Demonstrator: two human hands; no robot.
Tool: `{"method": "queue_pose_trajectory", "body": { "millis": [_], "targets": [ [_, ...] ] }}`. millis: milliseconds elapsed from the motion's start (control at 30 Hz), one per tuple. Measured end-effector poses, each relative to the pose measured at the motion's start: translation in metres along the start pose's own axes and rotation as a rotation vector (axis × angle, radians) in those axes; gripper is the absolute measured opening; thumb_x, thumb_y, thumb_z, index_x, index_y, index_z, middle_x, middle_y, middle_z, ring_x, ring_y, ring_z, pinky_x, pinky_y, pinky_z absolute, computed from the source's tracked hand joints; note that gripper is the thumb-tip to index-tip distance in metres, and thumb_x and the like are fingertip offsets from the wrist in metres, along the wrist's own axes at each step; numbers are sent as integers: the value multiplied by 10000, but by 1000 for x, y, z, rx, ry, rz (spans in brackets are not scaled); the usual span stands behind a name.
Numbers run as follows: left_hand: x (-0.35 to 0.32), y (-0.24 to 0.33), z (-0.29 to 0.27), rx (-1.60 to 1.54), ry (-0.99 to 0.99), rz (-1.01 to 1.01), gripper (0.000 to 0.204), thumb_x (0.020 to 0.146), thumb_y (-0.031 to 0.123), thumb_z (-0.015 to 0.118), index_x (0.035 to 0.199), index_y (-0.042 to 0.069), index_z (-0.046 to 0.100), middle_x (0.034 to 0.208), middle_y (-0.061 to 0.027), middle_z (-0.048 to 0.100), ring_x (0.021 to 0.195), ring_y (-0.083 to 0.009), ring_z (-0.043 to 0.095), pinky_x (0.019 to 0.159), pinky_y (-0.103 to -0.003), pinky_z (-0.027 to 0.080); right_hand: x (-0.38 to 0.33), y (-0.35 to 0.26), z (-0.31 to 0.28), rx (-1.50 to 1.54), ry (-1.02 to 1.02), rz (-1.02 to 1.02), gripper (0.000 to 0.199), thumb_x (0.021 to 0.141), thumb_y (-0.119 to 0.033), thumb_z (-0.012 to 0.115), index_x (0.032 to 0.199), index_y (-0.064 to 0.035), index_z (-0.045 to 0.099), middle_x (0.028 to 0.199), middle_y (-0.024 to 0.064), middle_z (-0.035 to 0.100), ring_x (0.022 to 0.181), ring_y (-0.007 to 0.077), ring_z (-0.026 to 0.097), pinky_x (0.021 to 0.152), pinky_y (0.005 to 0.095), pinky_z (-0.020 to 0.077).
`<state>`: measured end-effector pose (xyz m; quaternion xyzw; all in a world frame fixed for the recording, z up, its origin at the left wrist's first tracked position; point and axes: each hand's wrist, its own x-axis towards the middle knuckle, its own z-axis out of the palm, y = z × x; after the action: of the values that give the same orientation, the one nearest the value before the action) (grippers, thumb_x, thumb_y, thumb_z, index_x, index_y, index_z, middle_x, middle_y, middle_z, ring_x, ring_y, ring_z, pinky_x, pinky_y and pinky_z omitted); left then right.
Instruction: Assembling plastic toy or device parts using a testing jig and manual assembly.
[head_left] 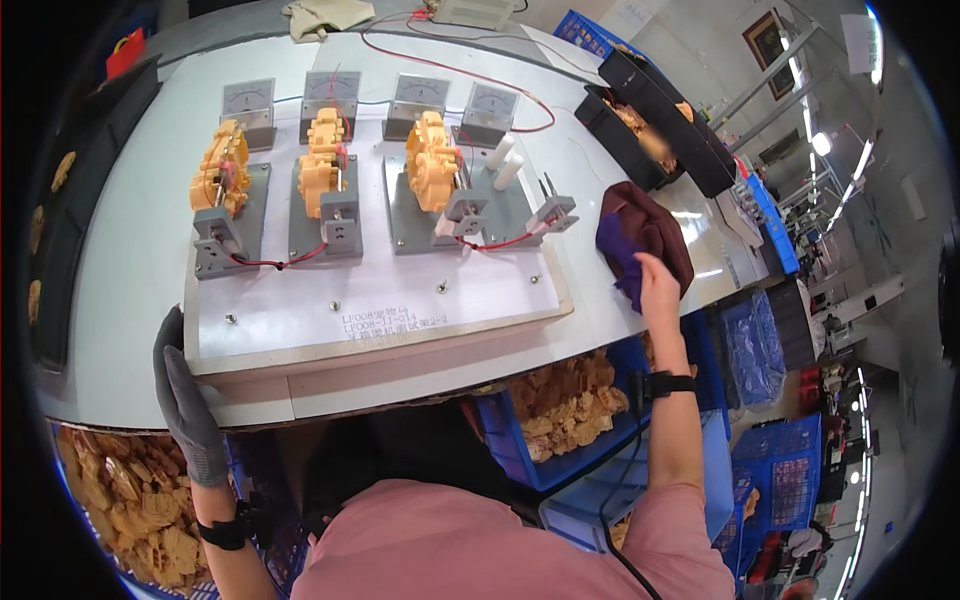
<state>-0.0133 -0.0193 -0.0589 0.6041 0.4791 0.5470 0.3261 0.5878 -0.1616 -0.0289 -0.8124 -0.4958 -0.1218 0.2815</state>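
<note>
My left hand [186, 400] wears a grey glove and rests flat against the near left corner of the white test board [380, 300], holding nothing. My right hand [657, 285] is bare, with a black wrist strap, and its fingers grip a dark maroon and purple cloth [645, 235] lying on the table to the right of the board. On the board, three orange plastic gear housings [325, 160] sit in grey fixtures [325, 215], wired with red leads. A fourth fixture [555, 212] at the right stands without a housing.
Several grey analogue meters [335, 95] line the board's far edge. Black trays [655, 120] with orange parts stand at the back right. Blue crates of orange parts sit under the table at lower left [130, 500] and centre [565, 405]. Two white cylinders [503, 160] lie near the rightmost meter.
</note>
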Motion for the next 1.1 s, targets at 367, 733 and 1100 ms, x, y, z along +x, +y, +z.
{"method": "queue_pose_trajectory", "body": {
  "millis": [367, 733, 1100],
  "targets": [
    [2, -16, -4, -53, 90, -8, 512, 1103, 294, 276, 1424, -59, 463, 1356, -196, 561, 1250, -253, 530, 1099, -389, 383, 3, -63, -51, 1313, -116, 631, 409, 1031, -368, 544, 1153, 18, 598, 1068, 109, 686, 928, 174, 686, 803, 285, 563],
    [3, -18, -3, -93, 93, -16, 518, 1106, 306, 272, 1417, -59, 469, 1324, -185, 581, 1234, -247, 538, 1089, -382, 391, 3, -52, -65, 1270, 85, 383, 203, 1018, -164, 562, 1188, -52, 575, 926, 39, 631, 702, 111, 588, 534, 235, 433],
    [2, -20, -4, -93, 125, -40, 505, 1105, 290, 283, 1417, -61, 469, 1323, -184, 580, 1229, -248, 542, 1095, -381, 389, 8, 2, 26, 219, -43, 221, 457, 917, -328, 713, 1163, 30, 570, 1037, 118, 656, 950, 209, 622, 863, 332, 493]
  ]
}}
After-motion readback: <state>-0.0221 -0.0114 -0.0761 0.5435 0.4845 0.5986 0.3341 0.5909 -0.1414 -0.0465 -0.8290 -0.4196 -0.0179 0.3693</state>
